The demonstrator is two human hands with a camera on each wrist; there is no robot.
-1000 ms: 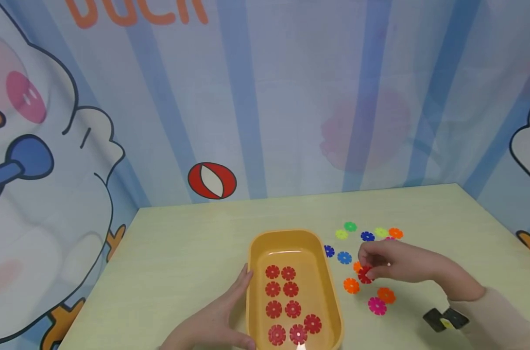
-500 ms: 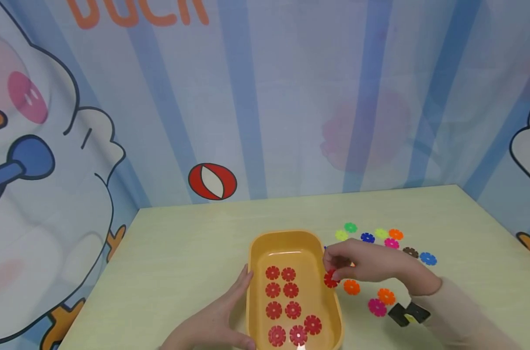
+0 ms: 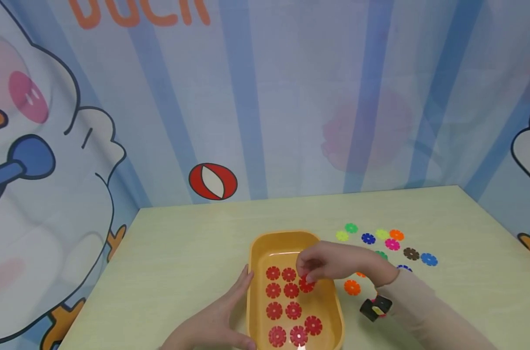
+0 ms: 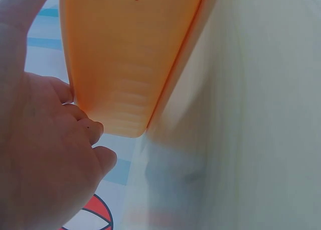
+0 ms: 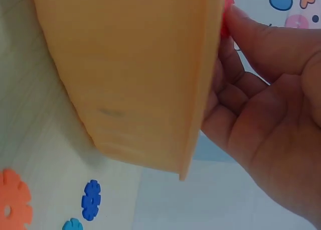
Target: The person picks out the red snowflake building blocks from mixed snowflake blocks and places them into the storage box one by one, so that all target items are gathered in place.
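My right hand [image 3: 328, 261] pinches a red snowflake disc [image 3: 307, 284] between thumb and fingertips, over the right part of the yellow tray [image 3: 317, 304]. In the right wrist view, the tray wall [image 5: 130, 79] hides part of the fingers, and just an edge of the disc [image 5: 227, 14] shows. Inside the tray lie several red snowflake discs [image 3: 274, 310], mostly in pairs. My left hand [image 3: 216, 318] rests against the tray's left side, thumb and forefinger spread along it. From the left wrist, the hand's other fingers [image 4: 93, 131] appear bent outside the tray wall [image 4: 125, 64].
Right of the tray, loose snowflake discs are scattered on the pale table [image 3: 195, 243], among them orange [image 3: 352, 287], brown [image 3: 411, 253], light blue [image 3: 429, 259] and pink [image 3: 392, 244]. A printed cloth backdrop [image 3: 291, 97] stands behind the table.
My right hand has moved left from the loose discs, over the tray's right rim, carrying the red snowflake disc inside. The left hand and the tray stay put.
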